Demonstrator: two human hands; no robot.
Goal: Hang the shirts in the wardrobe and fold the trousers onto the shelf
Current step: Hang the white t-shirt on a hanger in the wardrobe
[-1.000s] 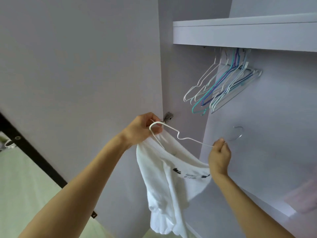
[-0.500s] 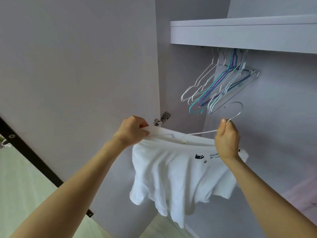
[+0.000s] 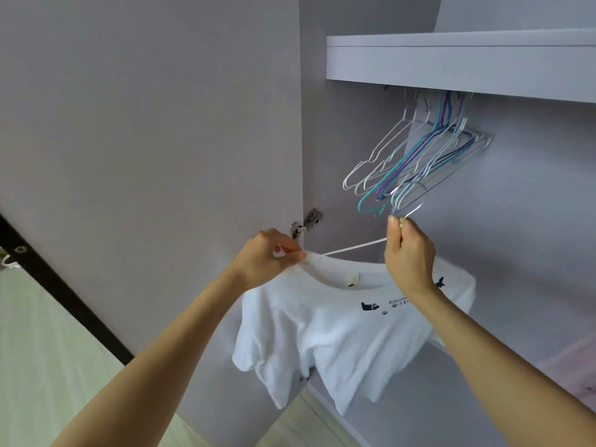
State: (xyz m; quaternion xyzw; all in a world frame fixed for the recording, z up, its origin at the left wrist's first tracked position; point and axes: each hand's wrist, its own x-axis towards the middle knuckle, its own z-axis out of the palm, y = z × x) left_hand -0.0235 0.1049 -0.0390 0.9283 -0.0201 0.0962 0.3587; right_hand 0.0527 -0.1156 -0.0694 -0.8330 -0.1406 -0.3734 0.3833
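Plainly soft and light: white T-shirt point(image 3: 338, 324), limp cotton by the look of it, draped on a thin white wire hanger point(image 3: 354, 247) and sagging below the collar with both sleeves hanging loose. Held up in front of the open wardrobe, below the shelf point(image 3: 461, 64) and just under the cluster of empty hangers point(image 3: 416, 162) on the rail, not yet hooked on.

Left hand point(image 3: 271, 256) pinching the shirt's shoulder seam at the collar edge, thumb and fingertips closed on the fabric. Right hand point(image 3: 408, 253) curled round the hanger's neck just under the hook, fingers wrapped tight on the wire; hook itself blurred above the knuckles, close against the lowest of the empty hangers.

Likely easy to slide off: smooth wire and a wide neck opening, so best carried by the hanger neck, as now, with the far shoulder steadied until the hook is over the rail. Wire probably springy, apt to flex if gripped at one end only. Some risk of snagging the hook in the tangle of pale blue, purple and white hangers.

Small tan label point(image 3: 449, 279) inside the collar, too small to read. Dark print across the chest: a little animal figure point(image 3: 370, 306), paw marks, and lettering beginning "Rabin", the rest hidden behind the right wrist.
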